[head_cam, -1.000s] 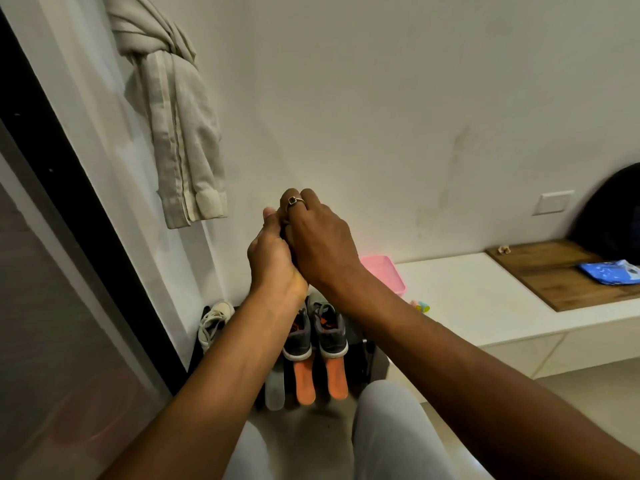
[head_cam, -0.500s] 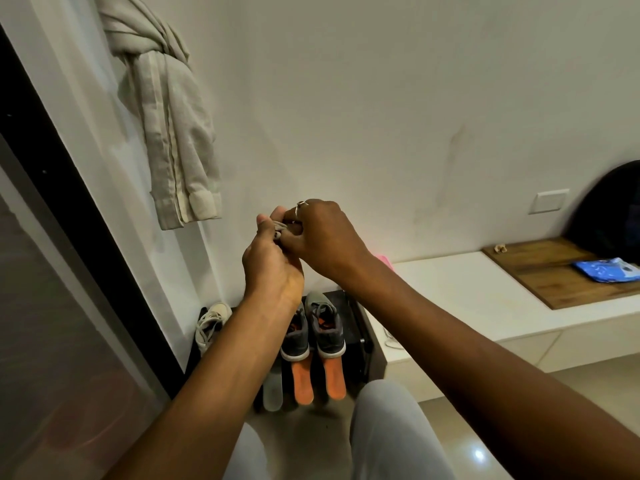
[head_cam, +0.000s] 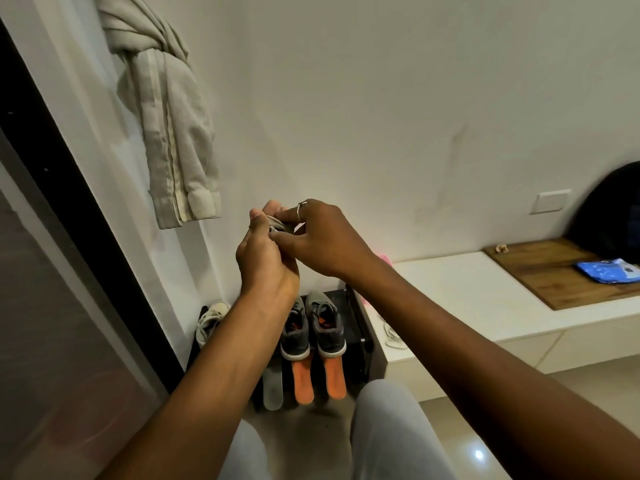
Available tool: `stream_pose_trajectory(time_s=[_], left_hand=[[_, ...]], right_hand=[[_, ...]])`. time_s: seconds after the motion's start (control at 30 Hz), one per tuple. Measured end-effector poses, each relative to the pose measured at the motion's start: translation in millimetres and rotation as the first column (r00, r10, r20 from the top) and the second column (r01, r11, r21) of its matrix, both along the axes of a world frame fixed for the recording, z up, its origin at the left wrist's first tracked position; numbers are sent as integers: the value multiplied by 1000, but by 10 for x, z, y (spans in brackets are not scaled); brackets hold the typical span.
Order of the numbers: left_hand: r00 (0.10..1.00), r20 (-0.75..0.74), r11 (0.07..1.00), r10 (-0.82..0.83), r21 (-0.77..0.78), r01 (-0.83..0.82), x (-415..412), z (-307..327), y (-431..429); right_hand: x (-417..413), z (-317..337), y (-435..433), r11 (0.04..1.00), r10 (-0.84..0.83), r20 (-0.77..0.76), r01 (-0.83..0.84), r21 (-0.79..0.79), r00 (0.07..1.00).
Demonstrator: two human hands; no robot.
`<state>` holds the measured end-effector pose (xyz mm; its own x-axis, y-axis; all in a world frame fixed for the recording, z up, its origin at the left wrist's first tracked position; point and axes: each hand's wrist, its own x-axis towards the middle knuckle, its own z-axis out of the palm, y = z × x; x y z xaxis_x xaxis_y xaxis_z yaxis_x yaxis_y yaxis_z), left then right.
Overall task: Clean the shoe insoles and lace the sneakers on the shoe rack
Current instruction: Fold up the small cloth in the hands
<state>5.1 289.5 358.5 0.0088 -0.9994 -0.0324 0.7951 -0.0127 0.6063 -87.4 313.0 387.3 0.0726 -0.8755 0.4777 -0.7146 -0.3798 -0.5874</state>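
The dark door frame (head_cam: 69, 220) hems in the left of the frame and the white table (head_cam: 467, 292) the right. The open room is therefore the strip of floor at lower middle, between the person's knees and the shoe rack (head_cam: 362, 327). A hanging cloth (head_cam: 173, 133) at upper left is well apart from the hands.

On the rack two grey sneakers (head_cam: 327, 327) stand side by side, heels toward the camera. They look light and firm at the sole, and are probably best taken by the heel or collar. Just below the heels lie two orange insoles (head_cam: 303, 382) and a grey insole (head_cam: 272, 389). These are thin and bendy and would likely slide at a nudge; whether they rest on rack or floor I cannot tell.

At frame centre, above the rack, the left hand (head_cam: 266, 261) curls round a bundled grey lace (head_cam: 278, 225). The right hand (head_cam: 322, 240) pinches at it with thumb and forefinger. The lace is limp and tangles easily, so I judge its tip the place to grip.
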Motion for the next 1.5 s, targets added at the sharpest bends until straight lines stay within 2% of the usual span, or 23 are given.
stream_pose_trajectory(time_s=[0.17, 0.3, 0.5, 0.57, 0.67, 0.73, 0.87, 1.07, 1.2, 1.27, 1.33, 1.43, 1.5], left_hand=[[999, 41, 1000, 19, -23, -18, -66, 15, 92], [997, 65, 999, 30, 15, -31, -97, 32, 119], [999, 48, 1000, 14, 16, -15, -157, 35, 138], [998, 60, 999, 34, 9, -35, -159, 37, 144], [996, 69, 998, 60, -15, -59, -137, 31, 135], [996, 65, 998, 63, -33, -61, -112, 8, 110], [995, 55, 995, 82, -59, -78, -84, -20, 98], [994, 59, 994, 92, -67, -88, -122, 46, 137], [996, 68, 997, 61, -53, -57, -115, 32, 107], [995, 94, 999, 18, -32, -15, -100, 49, 82], [979, 175, 993, -102, -44, 111, -62, 81, 69], [914, 256, 940, -315, -46, 337, 37, 114, 40], [869, 281, 902, -406, -27, 431, 115, 126, 58]], right_hand=[[50, -38, -54, 991, -111, 140, 121, -62, 984], [106, -30, -80, 983, -172, 156, 181, -41, 973], [170, -129, -125, 963, -259, -57, 253, -94, 964], [167, -155, -118, 957, -279, -87, 269, -111, 956], [149, -180, -121, 956, -272, -56, 263, -130, 961], [115, -160, -135, 970, -205, 0, 203, -135, 979], [41, -97, -145, 980, -104, 17, 105, -167, 994], [92, -133, -162, 936, -174, -40, 153, -318, 984], [63, -153, -194, 938, -148, -83, 113, -327, 986], [11, -165, -235, 939, -155, -89, 119, -322, 984], [-94, -210, -289, 940, -183, -72, 153, -304, 981], [-172, -322, -304, 956, -190, -16, 182, -230, 982], [-161, -388, -294, 971, -176, 30, 178, -162, 984]])
